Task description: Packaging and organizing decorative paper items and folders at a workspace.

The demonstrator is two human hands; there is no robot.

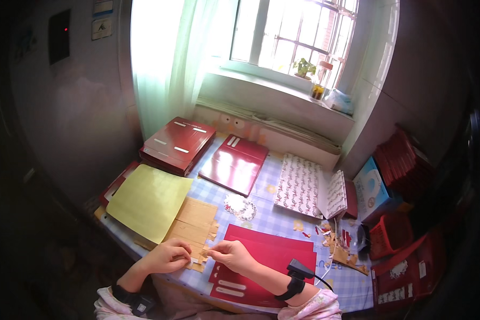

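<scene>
A flat tan board (190,218) lies before me, with small tan tape pieces (212,232) sticking out along its right edge. My left hand (170,256) rests on the near part of this board, fingers curled; a small white piece (193,261) shows by its fingertips. Thumb and forefinger of my right hand (234,256) pinch together at a tan tape piece by the board's right edge. Beneath the right forearm are overlapping red cover sheets (276,250) with pale label windows. A yellow sheet (150,202) covers the board's left side.
Behind are a stack of dark red folders (178,142) and a single glossy red folder (236,164). White scraps (240,207) lie mid-table. Rightward are a patterned folded cover (300,186), a white cord (335,248), tape scraps (328,236), a blue box (372,188) and a red basket (390,236).
</scene>
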